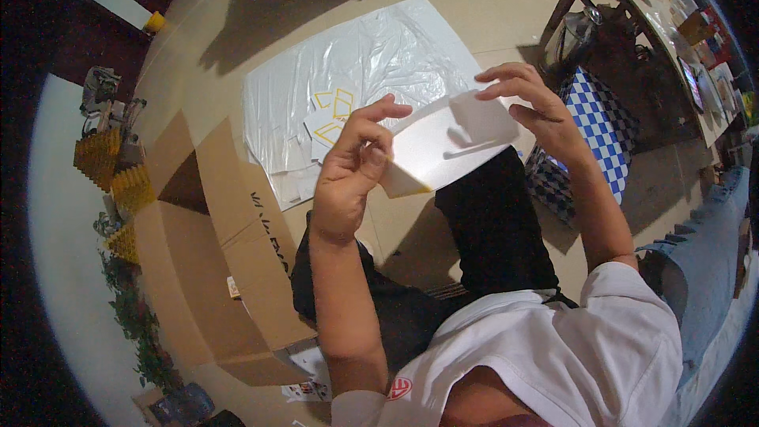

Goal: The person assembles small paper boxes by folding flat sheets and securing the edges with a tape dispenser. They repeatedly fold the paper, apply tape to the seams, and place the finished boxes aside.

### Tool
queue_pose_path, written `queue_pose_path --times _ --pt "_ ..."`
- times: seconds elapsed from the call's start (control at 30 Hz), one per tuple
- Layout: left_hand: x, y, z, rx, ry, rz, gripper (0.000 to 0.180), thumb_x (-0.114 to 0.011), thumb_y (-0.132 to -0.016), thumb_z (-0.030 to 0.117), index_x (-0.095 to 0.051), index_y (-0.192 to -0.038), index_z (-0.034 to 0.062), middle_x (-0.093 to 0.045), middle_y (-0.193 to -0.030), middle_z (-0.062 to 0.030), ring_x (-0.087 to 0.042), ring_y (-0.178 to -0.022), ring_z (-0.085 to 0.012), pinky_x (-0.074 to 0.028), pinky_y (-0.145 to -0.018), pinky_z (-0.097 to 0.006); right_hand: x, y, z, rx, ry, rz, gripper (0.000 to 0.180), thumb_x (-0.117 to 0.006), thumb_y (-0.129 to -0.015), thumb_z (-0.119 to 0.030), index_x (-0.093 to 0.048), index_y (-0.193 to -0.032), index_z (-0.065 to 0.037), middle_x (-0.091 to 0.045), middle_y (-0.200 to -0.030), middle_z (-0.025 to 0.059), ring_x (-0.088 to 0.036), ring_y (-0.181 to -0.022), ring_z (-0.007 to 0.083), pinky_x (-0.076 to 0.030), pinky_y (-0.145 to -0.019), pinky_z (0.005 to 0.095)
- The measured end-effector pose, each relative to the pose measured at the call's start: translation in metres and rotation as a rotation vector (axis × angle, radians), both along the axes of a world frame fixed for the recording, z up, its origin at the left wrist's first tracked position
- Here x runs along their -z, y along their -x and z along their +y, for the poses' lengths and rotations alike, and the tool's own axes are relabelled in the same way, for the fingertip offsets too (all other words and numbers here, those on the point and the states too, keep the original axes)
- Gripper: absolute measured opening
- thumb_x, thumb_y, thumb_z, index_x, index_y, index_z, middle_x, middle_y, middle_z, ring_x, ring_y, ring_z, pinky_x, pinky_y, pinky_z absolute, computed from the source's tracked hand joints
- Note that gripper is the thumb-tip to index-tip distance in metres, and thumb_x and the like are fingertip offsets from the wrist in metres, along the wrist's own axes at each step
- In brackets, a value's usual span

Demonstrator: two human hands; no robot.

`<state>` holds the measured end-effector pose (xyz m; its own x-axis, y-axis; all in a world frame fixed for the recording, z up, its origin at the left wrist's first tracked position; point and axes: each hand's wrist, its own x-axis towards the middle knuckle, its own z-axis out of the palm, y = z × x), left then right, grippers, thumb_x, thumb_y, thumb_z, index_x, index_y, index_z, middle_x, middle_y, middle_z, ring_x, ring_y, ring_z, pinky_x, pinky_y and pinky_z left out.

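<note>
In front of me, above my lap, I hold up a white folded paper box [439,146] with a yellow edge at its lower left corner. Its pale inner face is lit, and a shadow falls across the right part. My left hand [356,162] is closed on the box's left end, thumb and curled fingers at its edge. At the other end, my right hand [545,115] has its thumb and fingers bent around the right edge. Below and beyond my left hand, several white cards with yellow outlines [330,115] lie overlapping on a plastic-covered white board [371,55].
A large open cardboard box [253,269] stands close on my left. To the right are a blue-and-white checked bag [593,130] and a table [644,24] crowded with items. Denim cloth [700,253] lies near my right elbow. Plants [134,308] line the left wall.
</note>
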<state>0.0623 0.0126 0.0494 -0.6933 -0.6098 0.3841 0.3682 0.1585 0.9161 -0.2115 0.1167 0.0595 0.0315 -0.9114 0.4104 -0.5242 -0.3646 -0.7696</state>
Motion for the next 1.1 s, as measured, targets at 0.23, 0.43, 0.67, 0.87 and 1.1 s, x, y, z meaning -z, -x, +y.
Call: queue_pose_path --times 0.23,0.43,0.67,0.87,1.1 --pt "0.011 -0.008 -0.011 0.017 -0.337 0.298 0.018 -0.049 -0.096 0.022 -0.055 -0.089 0.0072 -0.05 -0.13 -0.0135 -0.037 -0.132 -0.0272 -0.02 -0.113 -0.044 0.004 0.004 0.002 -0.322 -0.178 -0.27 0.032 -0.052 -0.094 -0.037 -0.067 -0.091 -0.008 -0.061 -0.112 0.01 -0.048 -0.117 0.0251 -0.033 -0.101 0.0406" --pt "0.019 0.001 -0.012 -0.208 -0.705 0.221 0.023 -0.048 -0.097 0.021 -0.056 -0.109 0.0026 -0.052 -0.123 -0.0122 -0.043 -0.125 -0.0228 -0.032 -0.107 -0.033 -0.001 -0.011 -0.001 -0.322 -0.169 -0.385 0.028 -0.055 -0.095 -0.03 -0.063 -0.085 -0.005 -0.059 -0.102 0.0078 -0.051 -0.099 0.0193 -0.038 -0.09 0.0326" --pt "0.002 0.004 -0.001 -0.362 -0.078 -0.055 0.036 -0.053 -0.095 0.026 -0.056 -0.122 0.0022 -0.055 -0.125 -0.0098 -0.048 -0.119 -0.0191 -0.032 -0.105 -0.033 -0.015 -0.048 -0.01 -0.019 -0.036 0.007 0.019 -0.065 -0.09 -0.023 -0.065 -0.087 -0.004 -0.06 -0.084 0.0031 -0.052 -0.086 0.0144 -0.043 -0.077 0.0287" --pt "0.003 0.012 0.028 -0.284 -0.01 -0.432 0.021 -0.072 -0.083 0.02 -0.066 -0.093 0.0025 -0.065 -0.095 -0.0043 -0.058 -0.089 -0.0131 -0.045 -0.08 -0.028 -0.009 -0.069 -0.017 -0.152 -0.359 -0.321 0.02 -0.064 -0.091 -0.021 -0.065 -0.096 -0.002 -0.062 -0.092 0.003 -0.055 -0.092 0.0112 -0.043 -0.08 0.0262" --pt "0.009 0.017 0.029 -0.202 -0.301 -0.318 0.02 -0.067 -0.088 0.019 -0.063 -0.097 0.0019 -0.064 -0.085 -0.0035 -0.058 -0.079 -0.0088 -0.046 -0.073 -0.024 0.01 -0.069 -0.012 -0.174 -0.212 -0.429 0.027 -0.065 -0.09 -0.015 -0.06 -0.114 -0.004 -0.062 -0.106 0.0035 -0.056 -0.097 0.0112 -0.045 -0.085 0.0261"
